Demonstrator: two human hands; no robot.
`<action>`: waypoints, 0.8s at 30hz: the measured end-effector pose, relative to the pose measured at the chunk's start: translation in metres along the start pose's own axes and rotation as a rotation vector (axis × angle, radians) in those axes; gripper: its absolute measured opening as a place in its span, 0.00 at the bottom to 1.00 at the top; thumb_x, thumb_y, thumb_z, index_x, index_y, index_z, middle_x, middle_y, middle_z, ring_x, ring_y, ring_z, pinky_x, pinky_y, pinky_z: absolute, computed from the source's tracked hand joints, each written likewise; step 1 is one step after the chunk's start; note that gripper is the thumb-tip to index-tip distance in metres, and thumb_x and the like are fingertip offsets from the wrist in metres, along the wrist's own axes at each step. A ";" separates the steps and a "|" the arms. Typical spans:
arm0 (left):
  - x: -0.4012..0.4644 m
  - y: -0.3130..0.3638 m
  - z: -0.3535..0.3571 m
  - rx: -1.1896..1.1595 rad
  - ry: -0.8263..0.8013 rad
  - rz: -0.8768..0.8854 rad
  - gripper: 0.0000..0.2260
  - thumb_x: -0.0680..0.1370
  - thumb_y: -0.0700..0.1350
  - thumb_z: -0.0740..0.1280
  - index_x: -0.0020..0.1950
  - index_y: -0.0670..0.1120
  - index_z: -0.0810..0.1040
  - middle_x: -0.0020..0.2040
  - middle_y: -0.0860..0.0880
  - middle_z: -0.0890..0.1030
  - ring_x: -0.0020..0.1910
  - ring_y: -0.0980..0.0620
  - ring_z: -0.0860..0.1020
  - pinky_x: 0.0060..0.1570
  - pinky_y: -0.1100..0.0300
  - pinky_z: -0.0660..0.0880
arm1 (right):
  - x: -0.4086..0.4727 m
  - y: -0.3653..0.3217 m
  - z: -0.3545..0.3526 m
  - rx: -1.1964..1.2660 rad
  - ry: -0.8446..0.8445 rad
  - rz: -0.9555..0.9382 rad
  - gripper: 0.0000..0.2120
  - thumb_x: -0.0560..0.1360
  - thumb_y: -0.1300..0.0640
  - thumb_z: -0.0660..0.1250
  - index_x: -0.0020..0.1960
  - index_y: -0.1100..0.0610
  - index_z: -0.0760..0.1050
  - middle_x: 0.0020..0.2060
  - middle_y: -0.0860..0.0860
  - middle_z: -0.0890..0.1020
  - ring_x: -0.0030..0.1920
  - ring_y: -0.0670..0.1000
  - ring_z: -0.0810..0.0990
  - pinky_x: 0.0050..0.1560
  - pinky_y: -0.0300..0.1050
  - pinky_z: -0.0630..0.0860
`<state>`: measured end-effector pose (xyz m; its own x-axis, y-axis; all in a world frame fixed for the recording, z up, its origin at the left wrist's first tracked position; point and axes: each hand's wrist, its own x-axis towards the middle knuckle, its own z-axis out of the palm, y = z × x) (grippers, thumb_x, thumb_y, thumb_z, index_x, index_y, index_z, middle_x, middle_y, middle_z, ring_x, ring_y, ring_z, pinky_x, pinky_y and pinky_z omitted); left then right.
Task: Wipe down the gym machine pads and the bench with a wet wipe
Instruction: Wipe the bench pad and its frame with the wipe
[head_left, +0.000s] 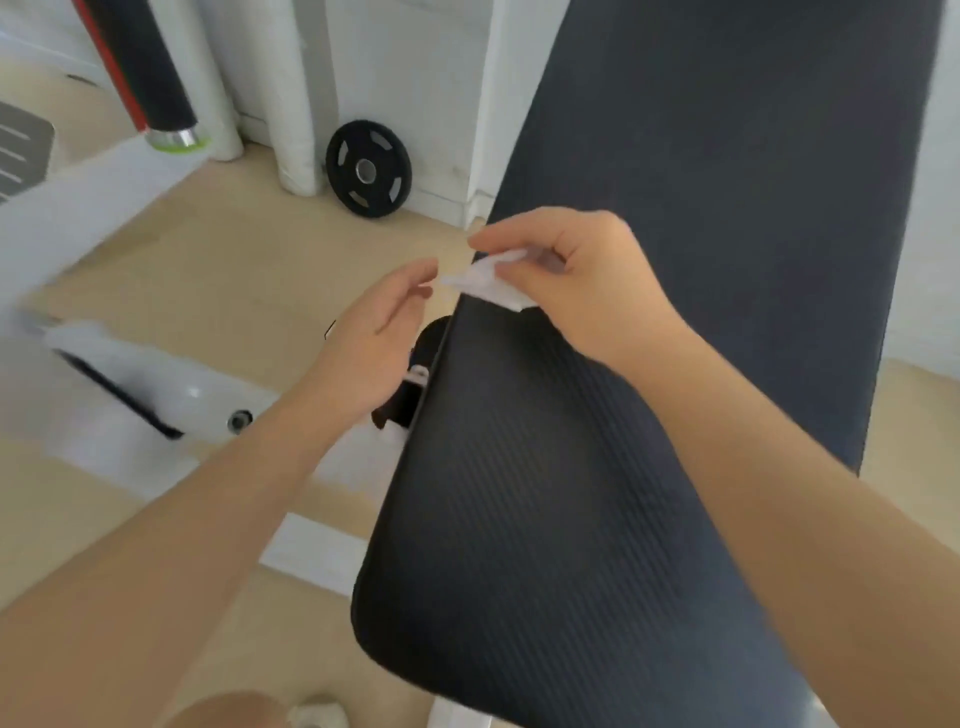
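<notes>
The right hand (582, 280) pinches the wipe (491, 283) just above the bench (545, 493). The left hand (384, 332) is open beside it. The wipe looks soft, light and floppy; grab a corner.

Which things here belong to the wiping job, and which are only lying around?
For the job: wet wipe pinched in right hand; seat pad; back pad.
Lying about: weight plate; foam roller bar.
</notes>
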<state>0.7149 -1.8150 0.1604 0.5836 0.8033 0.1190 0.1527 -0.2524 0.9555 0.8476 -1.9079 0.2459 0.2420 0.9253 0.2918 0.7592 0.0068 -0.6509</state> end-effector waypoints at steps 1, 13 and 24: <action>0.008 0.006 0.003 -0.083 -0.003 -0.053 0.17 0.82 0.40 0.54 0.71 0.49 0.64 0.60 0.54 0.74 0.59 0.57 0.74 0.58 0.65 0.72 | 0.018 -0.001 -0.009 -0.024 0.016 0.024 0.12 0.75 0.65 0.63 0.52 0.53 0.81 0.43 0.41 0.78 0.39 0.32 0.75 0.45 0.23 0.70; 0.017 0.044 -0.009 0.295 -0.344 -0.370 0.16 0.78 0.48 0.63 0.64 0.45 0.75 0.57 0.48 0.80 0.54 0.51 0.78 0.53 0.59 0.72 | 0.108 -0.029 0.005 -0.957 -1.176 -0.228 0.16 0.78 0.62 0.58 0.65 0.55 0.70 0.56 0.52 0.79 0.55 0.53 0.77 0.52 0.43 0.71; 0.035 0.040 -0.013 0.198 -0.490 -0.543 0.13 0.77 0.49 0.65 0.59 0.46 0.75 0.55 0.48 0.80 0.52 0.50 0.78 0.52 0.57 0.76 | 0.179 0.003 -0.041 -1.034 -1.001 -0.184 0.18 0.74 0.68 0.55 0.57 0.53 0.73 0.51 0.51 0.79 0.52 0.55 0.75 0.50 0.46 0.70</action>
<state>0.7315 -1.7902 0.2067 0.6663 0.5223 -0.5323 0.6330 -0.0189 0.7739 0.9181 -1.7579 0.3247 -0.0918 0.8164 -0.5702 0.9253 0.2815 0.2541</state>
